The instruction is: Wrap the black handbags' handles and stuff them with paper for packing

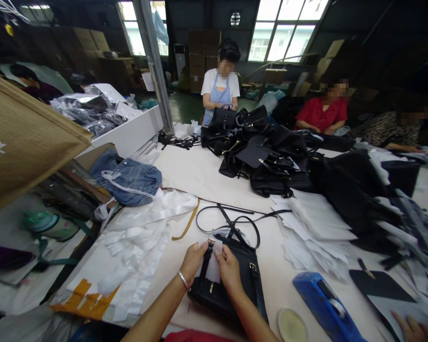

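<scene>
Fitting paper [214, 270] under the strap [205, 267], I judge; my left hand [192, 262] and right hand [230, 269] pinch its edges near the buckle [211, 241]; next likely needs even folding.

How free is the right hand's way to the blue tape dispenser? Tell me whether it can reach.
Probably yes: the right hand must first leave the white paper, but nothing seems to stand between hand and blue tape dispenser.

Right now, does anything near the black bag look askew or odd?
Nothing serious. The white sheets right of the black bag are splayed unevenly rather than squared up, and the orange tape at the near left looks ragged-edged. I see no clear spill.
</scene>
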{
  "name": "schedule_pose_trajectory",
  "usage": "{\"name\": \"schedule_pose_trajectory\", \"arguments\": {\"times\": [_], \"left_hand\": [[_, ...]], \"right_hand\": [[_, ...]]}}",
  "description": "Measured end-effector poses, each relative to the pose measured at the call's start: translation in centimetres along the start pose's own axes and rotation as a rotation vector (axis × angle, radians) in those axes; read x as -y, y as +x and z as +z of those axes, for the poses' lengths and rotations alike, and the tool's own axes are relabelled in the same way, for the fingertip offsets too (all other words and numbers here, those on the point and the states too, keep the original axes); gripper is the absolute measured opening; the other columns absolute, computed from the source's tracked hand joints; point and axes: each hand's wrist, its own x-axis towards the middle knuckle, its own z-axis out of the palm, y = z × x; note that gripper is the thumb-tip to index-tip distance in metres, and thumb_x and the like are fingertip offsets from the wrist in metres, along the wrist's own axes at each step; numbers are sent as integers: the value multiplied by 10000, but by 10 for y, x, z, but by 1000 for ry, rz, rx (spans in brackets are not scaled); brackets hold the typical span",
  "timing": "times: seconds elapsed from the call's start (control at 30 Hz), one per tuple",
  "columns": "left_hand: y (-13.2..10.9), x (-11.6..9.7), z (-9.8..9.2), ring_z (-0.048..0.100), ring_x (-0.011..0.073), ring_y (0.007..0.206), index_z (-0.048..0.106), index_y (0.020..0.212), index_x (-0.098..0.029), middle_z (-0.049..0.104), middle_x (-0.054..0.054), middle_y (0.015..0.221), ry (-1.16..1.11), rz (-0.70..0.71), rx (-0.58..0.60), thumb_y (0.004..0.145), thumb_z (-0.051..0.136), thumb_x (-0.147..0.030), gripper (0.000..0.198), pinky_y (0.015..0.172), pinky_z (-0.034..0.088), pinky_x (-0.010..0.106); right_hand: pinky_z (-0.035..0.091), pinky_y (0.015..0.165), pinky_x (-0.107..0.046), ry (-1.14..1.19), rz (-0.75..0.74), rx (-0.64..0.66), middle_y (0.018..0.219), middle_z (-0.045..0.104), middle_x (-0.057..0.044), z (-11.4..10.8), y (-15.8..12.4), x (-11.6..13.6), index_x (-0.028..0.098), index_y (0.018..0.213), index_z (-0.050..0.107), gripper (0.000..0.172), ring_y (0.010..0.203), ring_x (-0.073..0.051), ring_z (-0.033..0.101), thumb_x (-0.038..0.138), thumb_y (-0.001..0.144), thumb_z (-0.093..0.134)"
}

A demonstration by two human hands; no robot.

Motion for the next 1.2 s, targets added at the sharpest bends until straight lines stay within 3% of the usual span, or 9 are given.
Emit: {"name": "schedule_pose_trajectory", "arguments": {"times": [0.27,0.63,0.7,0.77,0.9,1.07,1.2], "left_hand": [[8,-7,-1,632,227,820,659,964,-109,706,86,870,111,17,57,755,582,-500,450,721,476,311],[7,-10,5,620,231,833,666,880,-115,705,87,867,164,36,32,751,572,-505,421,736,464,312],[7,-10,5,618,230,849,666,881,-122,703,83,881,167,65,21,758,566,-492,403,752,458,308],[7,-10,4,618,220,822,663,872,-129,700,73,864,170,79,21,773,547,-482,385,737,454,301],[5,-11,2,598,188,728,652,849,-140,686,51,806,183,72,40,798,510,-482,374,666,440,277],[3,-15,2,573,169,646,658,829,-141,672,36,736,219,90,79,794,505,-492,385,606,414,254],[5,-21,-1,539,158,572,688,810,-150,652,15,634,339,147,65,778,520,-476,368,551,377,243]], "right_hand": [[477,777,-333,-26,6,-70,1021,668,-57,4,-7,6,237,1097,594,404,981,-262,583,498,807,490],[466,788,-324,-177,-63,-128,969,660,-61,6,-15,10,231,1043,584,332,890,-226,600,466,855,444],[467,812,-341,-176,-84,-81,1000,654,-65,1,-17,15,241,1056,587,338,916,-233,599,477,848,462],[489,793,-358,-108,-64,60,1019,649,-68,-10,-18,22,246,1086,585,365,923,-239,608,495,842,475],[534,616,-327,222,150,385,929,657,-91,-33,-10,32,191,1113,552,451,781,-214,658,539,837,476],[479,468,-214,329,204,399,696,656,-17,-29,6,30,181,952,483,400,512,-125,621,482,742,645],[414,395,-195,258,142,383,636,633,31,-16,12,32,204,1073,449,467,404,-103,548,488,747,625]]}}
